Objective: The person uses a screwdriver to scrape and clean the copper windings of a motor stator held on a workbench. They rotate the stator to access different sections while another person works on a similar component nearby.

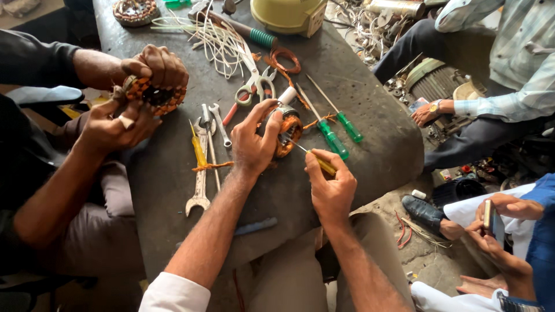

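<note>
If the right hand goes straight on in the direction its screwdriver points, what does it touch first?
The right hand aims its yellow-handled screwdriver up-left. First in that line is the copper-wound stator, held by the left hand. The tip seems already at the windings, though depth is unclear.

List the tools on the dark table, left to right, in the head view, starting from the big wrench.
Large wrench → yellow-handled screwdriver → small spanner → scissors → copper-wound stator under the left hand → two green-handled screwdrivers.
</note>
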